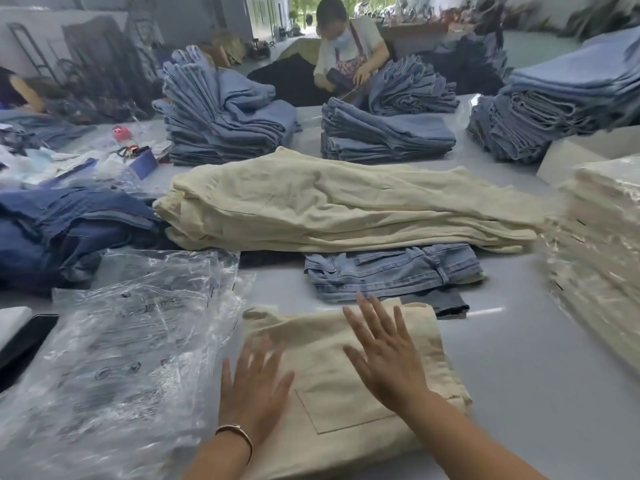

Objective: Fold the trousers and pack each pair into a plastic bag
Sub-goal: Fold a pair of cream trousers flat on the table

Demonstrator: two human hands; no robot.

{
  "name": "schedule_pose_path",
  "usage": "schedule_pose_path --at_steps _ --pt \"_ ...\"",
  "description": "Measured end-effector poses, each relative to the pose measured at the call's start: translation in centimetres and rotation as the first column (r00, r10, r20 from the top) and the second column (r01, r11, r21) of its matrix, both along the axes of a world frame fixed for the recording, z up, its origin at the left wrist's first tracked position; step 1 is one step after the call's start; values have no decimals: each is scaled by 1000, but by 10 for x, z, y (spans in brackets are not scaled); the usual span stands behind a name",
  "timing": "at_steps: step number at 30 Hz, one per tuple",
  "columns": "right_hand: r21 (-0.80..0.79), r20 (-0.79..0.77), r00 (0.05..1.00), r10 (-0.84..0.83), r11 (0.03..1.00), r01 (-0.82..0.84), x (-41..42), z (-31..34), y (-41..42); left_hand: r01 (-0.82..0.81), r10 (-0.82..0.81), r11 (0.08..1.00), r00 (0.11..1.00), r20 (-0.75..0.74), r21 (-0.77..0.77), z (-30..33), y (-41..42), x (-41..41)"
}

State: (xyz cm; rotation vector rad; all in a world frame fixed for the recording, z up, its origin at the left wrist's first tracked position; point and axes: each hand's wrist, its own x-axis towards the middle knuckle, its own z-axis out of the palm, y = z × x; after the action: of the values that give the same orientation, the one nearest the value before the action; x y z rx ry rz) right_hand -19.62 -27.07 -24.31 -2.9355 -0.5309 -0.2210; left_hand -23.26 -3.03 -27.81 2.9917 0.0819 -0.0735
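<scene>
A folded pair of cream trousers [332,379] lies on the grey table right in front of me, back pocket facing up. My left hand [254,386] lies flat on its left edge with fingers spread, blurred by motion. Flat and open over the right half is my right hand [384,355], fingers straight. A heap of clear plastic bags [131,341] lies just left of the folded pair. Behind it a pile of unfolded cream trousers [346,206] stretches across the table.
A folded blue denim pair [391,271] lies between the cream pile and the folded pair. Bagged cream trousers [599,258] are stacked at the right, dark blue jeans [62,230] at the left, denim stacks [225,112] behind. A person [349,50] works at the far side.
</scene>
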Motion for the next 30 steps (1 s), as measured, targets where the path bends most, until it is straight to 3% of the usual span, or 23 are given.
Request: schedule_pose_path --at_steps 3,10,17,20,23,25,28,30 --pt "-146 -223 974 -30 989 -3 0 -44 -3 16 -13 1000 989 -147 17 -27 7 -3" --pt "-82 -195 981 -22 997 6 2 -50 -6 21 -23 999 996 -91 -32 -34 11 -3" --pt "-180 -225 972 -72 983 31 -1 -42 -3 33 -41 995 996 -77 -94 -17 27 -4" --pt "-185 -199 976 -83 982 46 -3 -44 -3 -121 131 973 991 41 -195 1 74 -21" --pt "-169 -182 978 -97 983 66 -5 -42 -1 -264 358 871 919 166 -415 19 129 -53" --pt "-187 -172 979 -110 979 78 -6 -42 0 -338 436 797 895 90 -501 28 159 -70" --pt "-192 -185 974 -134 977 98 -7 -40 0 -306 270 886 951 -149 -348 29 184 -87" --pt "-206 -196 970 -141 974 100 -8 -37 1 -254 198 909 961 -194 -330 21 193 -92"
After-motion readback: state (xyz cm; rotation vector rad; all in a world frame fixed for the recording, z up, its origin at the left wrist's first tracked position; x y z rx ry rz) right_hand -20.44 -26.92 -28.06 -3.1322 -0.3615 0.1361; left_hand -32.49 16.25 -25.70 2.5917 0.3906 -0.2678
